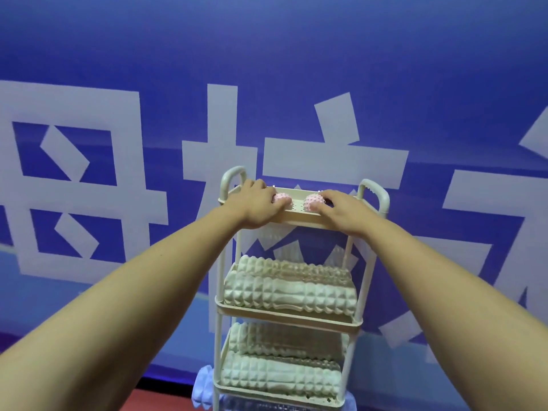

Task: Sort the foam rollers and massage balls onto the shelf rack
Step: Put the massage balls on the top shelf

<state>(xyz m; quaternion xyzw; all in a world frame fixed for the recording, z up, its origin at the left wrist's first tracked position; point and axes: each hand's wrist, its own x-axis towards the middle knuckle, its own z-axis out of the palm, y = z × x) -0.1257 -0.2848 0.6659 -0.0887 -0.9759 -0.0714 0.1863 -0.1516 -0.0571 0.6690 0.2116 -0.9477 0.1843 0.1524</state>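
Both arms reach straight forward to the top tray point(299, 218) of the cream plastic shelf rack point(220, 310). The left hand point(252, 203) curls its fingers round one pink spiky massage ball point(281, 199); the right hand point(341, 209) grips the second massage ball point(315, 201). Four ridged, off-white foam rollers lie below: two on the middle tray point(289, 287), two on the lower tray point(281, 372)

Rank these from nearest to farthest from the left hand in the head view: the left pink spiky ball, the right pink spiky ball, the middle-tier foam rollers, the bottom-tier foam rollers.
From the left hand:
1. Left pink spiky ball, at its fingertips, top tray.
2. Right pink spiky ball, across the tray.
3. Middle-tier foam rollers, below.
4. Bottom-tier foam rollers, lowest.
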